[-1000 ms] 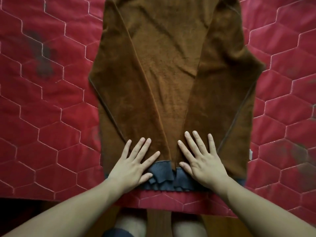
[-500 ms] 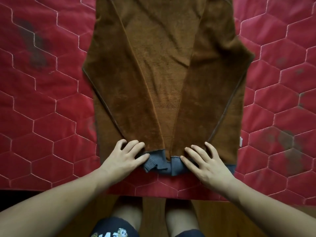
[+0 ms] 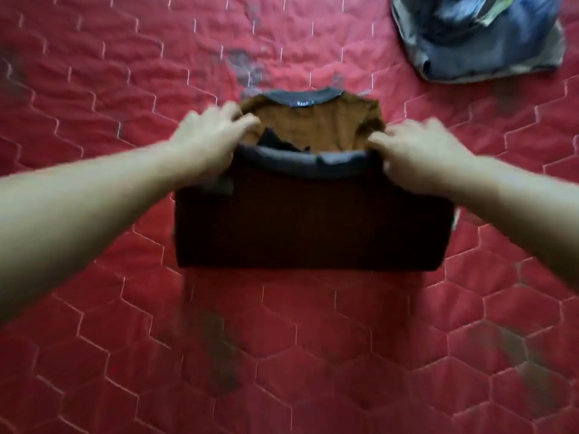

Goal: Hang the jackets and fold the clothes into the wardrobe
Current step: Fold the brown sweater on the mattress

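On the red quilt [image 3: 125,73], mid-frame — brown sweater [image 3: 313,227] doubled hem-to-collar, left hand [image 3: 216,130] and right hand [image 3: 416,145] each in a curled grip on the grey hem [image 3: 313,161] — fold nearly done; pile of clothes [image 3: 476,42] unfolded, wardrobe unseen.

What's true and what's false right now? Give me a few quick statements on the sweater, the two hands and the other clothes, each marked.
1. The left hand and the right hand both grip the grey hem of the sweater. True.
2. The sweater lies spread out at full length. False: its lower half is folded up towards the collar.
3. A pile of clothes lies on the red quilt, at the far right. True.
4. That pile touches the sweater. False: bare quilt shows between them.
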Demonstrator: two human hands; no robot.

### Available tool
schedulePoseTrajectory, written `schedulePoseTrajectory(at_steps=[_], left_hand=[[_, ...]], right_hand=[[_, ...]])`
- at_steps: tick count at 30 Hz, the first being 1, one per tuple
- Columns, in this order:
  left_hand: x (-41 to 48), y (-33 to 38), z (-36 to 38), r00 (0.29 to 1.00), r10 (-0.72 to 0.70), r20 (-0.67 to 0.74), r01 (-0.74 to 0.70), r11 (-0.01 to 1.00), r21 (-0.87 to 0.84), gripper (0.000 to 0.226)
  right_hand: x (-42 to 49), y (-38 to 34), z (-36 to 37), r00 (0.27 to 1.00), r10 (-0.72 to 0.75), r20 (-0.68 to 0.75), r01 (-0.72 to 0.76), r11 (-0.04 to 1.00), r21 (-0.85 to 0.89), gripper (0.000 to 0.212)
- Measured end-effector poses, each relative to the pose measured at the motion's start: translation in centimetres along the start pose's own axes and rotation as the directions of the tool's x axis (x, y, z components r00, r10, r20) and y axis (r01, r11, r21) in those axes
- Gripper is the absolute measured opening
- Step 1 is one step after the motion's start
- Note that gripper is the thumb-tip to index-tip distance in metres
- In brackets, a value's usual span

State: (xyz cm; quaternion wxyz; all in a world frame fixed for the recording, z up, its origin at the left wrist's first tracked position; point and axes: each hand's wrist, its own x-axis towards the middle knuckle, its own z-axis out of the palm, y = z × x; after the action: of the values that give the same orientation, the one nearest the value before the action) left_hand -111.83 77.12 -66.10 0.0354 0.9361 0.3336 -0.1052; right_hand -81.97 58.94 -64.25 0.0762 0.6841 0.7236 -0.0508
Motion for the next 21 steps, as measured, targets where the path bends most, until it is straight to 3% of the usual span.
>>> schedulePoseTrajectory(at_steps=[2,4,6,7,9,10,12,16,21], left_hand=[[3.8,-0.8,-1.4,0.980,-0.147,-0.134,0.164,0.977,0.133,0.071],[4.7,0.7,0.0,0.968,-0.156,-0.196,0.176,0.980,0.092,0.065],[2.5,3.5,4.1,0.993,-0.032,-0.111,0.036,0.999,0.037,0.068],[0.4,4.9,6.5,0.999,0.013,0.031,-0.013,1.000,0.012,0.079],[-4.3,6.5,11.5,0.938,0.017,0.347,-0.023,1.000,0.013,0.099],[-6.2,6.8,13.6,0.915,0.009,0.404,-0.019,1.000,0.021,0.103],[-8.7,7.1,16.3,0.935,-0.010,0.355,0.012,1.000,-0.004,0.101],[-9.4,6.9,17.4,0.978,-0.022,0.206,0.030,0.999,-0.035,0.090],[-13.5,8.8,16.2,0.958,-0.003,0.286,0.022,0.998,-0.063,0.085]], right_hand=[[4.6,1.8,-1.5,0.964,0.227,-0.136,-0.238,0.968,-0.073,0.037],[6.8,0.4,-1.1,0.928,0.342,-0.150,-0.342,0.939,0.026,0.040],[5.9,-2.9,2.0,0.969,0.248,-0.006,-0.246,0.965,0.087,0.045],[4.2,-4.8,4.2,0.978,0.173,0.115,-0.184,0.979,0.086,0.056],[0.1,-7.4,8.9,0.921,0.081,0.381,-0.110,0.992,0.055,0.090],[-1.6,-7.7,11.3,0.898,0.064,0.436,-0.092,0.995,0.045,0.102],[-3.9,-7.8,14.9,0.917,0.064,0.394,-0.084,0.996,0.035,0.106],[-4.5,-8.1,16.1,0.950,0.059,0.307,-0.079,0.995,0.054,0.086],[-8.8,-10.0,15.4,0.930,0.039,0.366,-0.086,0.990,0.115,0.084]])
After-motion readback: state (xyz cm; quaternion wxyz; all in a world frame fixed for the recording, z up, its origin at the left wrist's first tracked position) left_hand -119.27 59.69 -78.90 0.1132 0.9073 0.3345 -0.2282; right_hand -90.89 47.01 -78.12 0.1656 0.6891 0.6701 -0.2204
